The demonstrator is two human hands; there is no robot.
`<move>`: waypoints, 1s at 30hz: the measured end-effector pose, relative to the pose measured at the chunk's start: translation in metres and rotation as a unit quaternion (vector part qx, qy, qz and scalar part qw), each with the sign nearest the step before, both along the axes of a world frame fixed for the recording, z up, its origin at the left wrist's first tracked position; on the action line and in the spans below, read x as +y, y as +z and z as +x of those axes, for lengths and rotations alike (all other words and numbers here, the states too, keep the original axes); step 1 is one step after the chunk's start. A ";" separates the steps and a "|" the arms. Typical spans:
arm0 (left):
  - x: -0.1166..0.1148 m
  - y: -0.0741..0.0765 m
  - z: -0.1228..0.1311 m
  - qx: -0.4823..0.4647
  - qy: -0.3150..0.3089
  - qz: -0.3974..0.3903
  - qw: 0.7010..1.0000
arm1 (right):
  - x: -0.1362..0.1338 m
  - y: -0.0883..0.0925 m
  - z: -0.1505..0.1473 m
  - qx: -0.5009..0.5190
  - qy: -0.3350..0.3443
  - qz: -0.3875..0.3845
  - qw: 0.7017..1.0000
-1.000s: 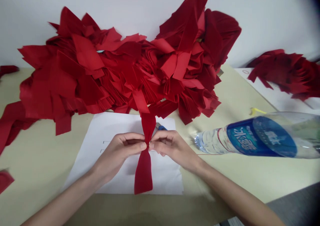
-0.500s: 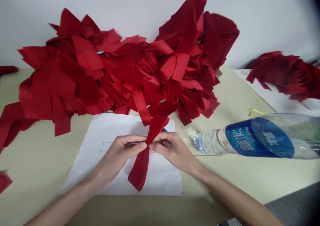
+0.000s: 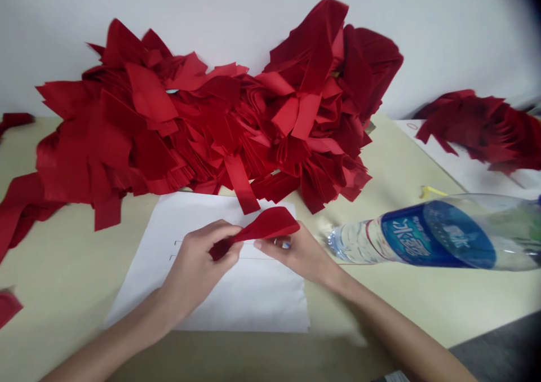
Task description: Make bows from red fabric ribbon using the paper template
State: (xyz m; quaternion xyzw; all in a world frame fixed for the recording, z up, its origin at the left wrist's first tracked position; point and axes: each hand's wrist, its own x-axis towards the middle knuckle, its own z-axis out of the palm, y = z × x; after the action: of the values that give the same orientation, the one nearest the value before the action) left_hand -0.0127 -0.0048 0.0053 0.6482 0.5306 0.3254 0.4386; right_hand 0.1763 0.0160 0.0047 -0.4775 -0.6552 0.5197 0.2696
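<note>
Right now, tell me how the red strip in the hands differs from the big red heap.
The red fabric strip is one piece, bent between the left hand and right hand, while the red heap is many loose pieces. The strip is over the white paper, the heap lies beyond it. Both are deep red.

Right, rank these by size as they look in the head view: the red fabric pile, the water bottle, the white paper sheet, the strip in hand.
Red fabric pile: clearly largest.
White paper sheet and plastic water bottle: they look alike, and the bottle's nearness makes it unsure.
Red fabric strip: smallest.
</note>
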 end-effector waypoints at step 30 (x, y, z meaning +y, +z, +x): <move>0.060 -0.006 -0.089 -0.022 -0.010 -0.221 0.975 | 0.024 0.000 0.032 0.100 -0.124 -0.124 0.979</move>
State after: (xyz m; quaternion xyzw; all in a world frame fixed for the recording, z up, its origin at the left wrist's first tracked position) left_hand -0.1018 0.0557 -0.0002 0.5333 0.5730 0.2101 0.5858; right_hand 0.2080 0.0405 0.0043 -0.5299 -0.4913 0.6045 0.3352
